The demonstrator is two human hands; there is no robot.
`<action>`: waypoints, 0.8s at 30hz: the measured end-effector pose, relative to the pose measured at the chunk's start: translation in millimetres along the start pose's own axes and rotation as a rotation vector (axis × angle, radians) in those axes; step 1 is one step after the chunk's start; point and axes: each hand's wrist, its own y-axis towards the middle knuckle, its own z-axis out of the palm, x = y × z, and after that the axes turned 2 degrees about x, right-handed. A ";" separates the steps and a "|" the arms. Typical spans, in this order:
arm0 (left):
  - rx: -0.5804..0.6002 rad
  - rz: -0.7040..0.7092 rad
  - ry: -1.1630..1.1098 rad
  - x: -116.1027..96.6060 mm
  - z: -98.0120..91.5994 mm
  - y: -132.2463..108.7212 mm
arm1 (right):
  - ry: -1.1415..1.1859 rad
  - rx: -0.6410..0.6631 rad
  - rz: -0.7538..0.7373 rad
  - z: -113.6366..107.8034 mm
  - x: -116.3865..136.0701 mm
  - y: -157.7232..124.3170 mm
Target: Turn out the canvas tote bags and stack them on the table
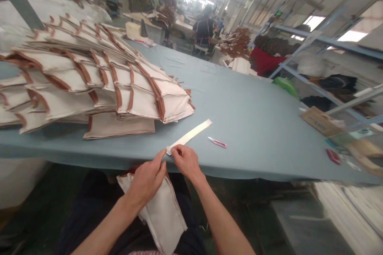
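My left hand (148, 179) is closed on a sewn cream fabric piece (167, 217) with brown edging, which hangs over my lap below the table edge. Its index fingertip reaches up to the near end of a narrow pale strip (194, 132). That end is pinched by my right hand (185, 160), thumb and fingers together, and a small whitish bit shows between the two hands. The strip lies slanting on the blue-grey table (248, 127). To its right rest small thread snips (218, 142) with pink handles.
A large heap of cream pieces with brown edging (140, 87) covers the table's left side. At the right edge are a cardboard box (321, 121) and a red object (333, 156). Shelving (314, 75) with cloth stands beyond. A person (204, 28) is farther back.
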 end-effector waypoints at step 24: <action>0.188 -0.004 0.352 -13.3 4.9 17.6 | 0.934 0.042 0.292 5.3 -43.3 29.4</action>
